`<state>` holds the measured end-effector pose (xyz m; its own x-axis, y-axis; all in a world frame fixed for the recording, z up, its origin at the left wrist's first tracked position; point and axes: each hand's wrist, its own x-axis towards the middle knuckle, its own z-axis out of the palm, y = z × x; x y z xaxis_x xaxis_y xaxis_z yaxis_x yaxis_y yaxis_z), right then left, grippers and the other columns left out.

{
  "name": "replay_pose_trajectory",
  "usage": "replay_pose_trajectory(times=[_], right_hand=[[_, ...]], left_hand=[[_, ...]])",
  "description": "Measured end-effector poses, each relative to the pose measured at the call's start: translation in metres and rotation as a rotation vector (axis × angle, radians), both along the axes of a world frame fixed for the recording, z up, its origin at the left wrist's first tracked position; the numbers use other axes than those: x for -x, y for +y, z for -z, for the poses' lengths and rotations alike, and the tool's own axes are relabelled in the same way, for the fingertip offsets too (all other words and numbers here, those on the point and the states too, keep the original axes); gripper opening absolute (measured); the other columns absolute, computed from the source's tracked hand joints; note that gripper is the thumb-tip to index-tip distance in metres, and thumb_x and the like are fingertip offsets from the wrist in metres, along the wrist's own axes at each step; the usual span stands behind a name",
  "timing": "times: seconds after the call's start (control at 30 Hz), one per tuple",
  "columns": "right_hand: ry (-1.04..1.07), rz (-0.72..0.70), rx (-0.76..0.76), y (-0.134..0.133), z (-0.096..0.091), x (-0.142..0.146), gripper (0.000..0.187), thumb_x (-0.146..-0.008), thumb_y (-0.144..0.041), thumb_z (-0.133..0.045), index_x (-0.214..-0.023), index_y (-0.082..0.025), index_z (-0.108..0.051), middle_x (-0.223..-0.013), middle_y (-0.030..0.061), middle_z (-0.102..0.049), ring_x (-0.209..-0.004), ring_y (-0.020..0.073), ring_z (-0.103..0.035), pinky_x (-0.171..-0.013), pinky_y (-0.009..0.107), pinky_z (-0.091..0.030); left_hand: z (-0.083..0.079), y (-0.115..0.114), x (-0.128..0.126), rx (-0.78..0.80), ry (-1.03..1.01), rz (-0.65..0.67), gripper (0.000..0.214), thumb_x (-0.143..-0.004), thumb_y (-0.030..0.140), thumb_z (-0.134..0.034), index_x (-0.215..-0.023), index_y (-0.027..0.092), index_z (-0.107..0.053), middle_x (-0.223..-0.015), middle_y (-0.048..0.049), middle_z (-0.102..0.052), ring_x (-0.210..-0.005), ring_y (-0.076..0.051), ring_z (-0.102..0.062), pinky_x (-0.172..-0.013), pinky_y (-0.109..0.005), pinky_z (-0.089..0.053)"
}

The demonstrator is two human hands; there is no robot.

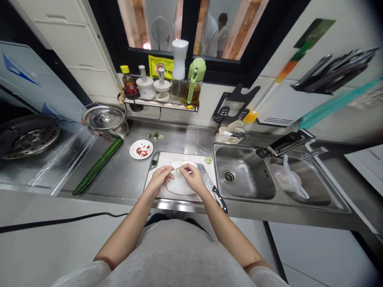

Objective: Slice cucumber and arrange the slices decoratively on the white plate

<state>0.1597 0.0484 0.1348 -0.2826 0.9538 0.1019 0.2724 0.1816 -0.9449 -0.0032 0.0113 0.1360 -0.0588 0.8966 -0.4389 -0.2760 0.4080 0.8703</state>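
My right hand (192, 177) pinches a thin cucumber slice (178, 171) above a white plate (179, 188). To its left, my left hand (161, 178) is closed in a pinch; what its fingertips hold, if anything, is too small to make out. The plate rests on a pale cutting board (164, 158). On the board's right side lies a kitchen knife (220, 199), its black handle jutting over the front edge. More cucumber slices (208, 160) sit at the board's back right corner, and a dark green cucumber piece (154, 162) at its back left.
A whole cucumber (98, 165) lies left of a small plate with red bits (141, 150). Cucumber scraps (156, 135) are behind it. A lidded steel pot (106, 119) stands at back left, a sink (243, 171) at right. A condiment shelf (161, 104) overhangs the counter.
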Motion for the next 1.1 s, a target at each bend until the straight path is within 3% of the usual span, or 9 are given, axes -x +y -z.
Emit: replay_pose_trajectory(times=[0.13,0.27,0.53,0.7,0.93,1.1], right_hand=[[-0.052,-0.041,-0.145,-0.004,-0.006,-0.003,0.019,-0.086,-0.035,-0.055,-0.082,-0.020,-0.066,-0.082,0.0033,-0.065,-0.075,0.0153,-0.056,-0.068,0.026,-0.044],[-0.118,-0.072,-0.253,-0.006,-0.006,-0.006,0.020,-0.090,-0.035,-0.054,-0.084,-0.022,-0.067,-0.081,0.0036,-0.063,-0.080,0.0170,-0.056,-0.070,0.028,-0.043],[-0.180,-0.069,-0.289,-0.008,-0.003,-0.009,0.017,-0.090,-0.032,-0.053,-0.086,-0.022,-0.066,-0.083,0.0038,-0.063,-0.083,0.0179,-0.056,-0.071,0.029,-0.043],[-0.152,-0.033,-0.225,-0.008,-0.001,-0.006,0.015,-0.087,-0.031,-0.054,-0.081,-0.021,-0.064,-0.079,0.0029,-0.063,-0.077,0.0162,-0.055,-0.065,0.027,-0.042],[0.007,0.077,0.074,-0.008,0.004,0.003,0.016,-0.078,-0.033,-0.056,-0.072,-0.019,-0.061,-0.072,0.0010,-0.063,-0.069,0.0143,-0.056,-0.060,0.024,-0.043],[0.123,0.104,0.228,-0.007,0.006,0.007,0.014,-0.072,-0.033,-0.056,-0.068,-0.019,-0.060,-0.065,0.0006,-0.061,-0.064,0.0143,-0.055,-0.057,0.025,-0.044]], left_hand=[[-0.009,-0.003,-0.005,0.077,-0.168,0.044,0.048,-0.068,0.051,-0.071,-0.103,0.020,-0.061,-0.075,-0.0020,-0.066,-0.056,-0.006,-0.052,-0.047,-0.015,-0.027],[-0.014,-0.001,-0.009,0.054,-0.164,-0.003,0.049,-0.062,0.038,-0.078,-0.105,0.021,-0.061,-0.076,-0.0008,-0.065,-0.059,-0.006,-0.052,-0.049,-0.015,-0.029],[-0.017,0.001,-0.014,0.017,-0.153,-0.079,0.053,-0.053,0.027,-0.080,-0.103,0.022,-0.063,-0.071,0.0027,-0.060,-0.059,-0.006,-0.049,-0.049,-0.016,-0.026],[-0.013,0.003,-0.017,-0.020,-0.160,-0.114,0.055,-0.052,0.027,-0.081,-0.104,0.021,-0.061,-0.073,0.0034,-0.059,-0.057,-0.004,-0.047,-0.049,-0.017,-0.027],[0.000,0.005,-0.023,-0.168,-0.062,-0.121,0.055,-0.059,0.033,-0.077,-0.109,0.020,-0.057,-0.074,0.0028,-0.059,-0.057,-0.005,-0.046,-0.054,-0.019,-0.032],[0.006,0.005,-0.031,-0.249,0.000,-0.165,0.052,-0.065,0.035,-0.073,-0.111,0.020,-0.054,-0.081,0.0007,-0.060,-0.067,-0.008,-0.053,-0.067,-0.021,-0.041]])
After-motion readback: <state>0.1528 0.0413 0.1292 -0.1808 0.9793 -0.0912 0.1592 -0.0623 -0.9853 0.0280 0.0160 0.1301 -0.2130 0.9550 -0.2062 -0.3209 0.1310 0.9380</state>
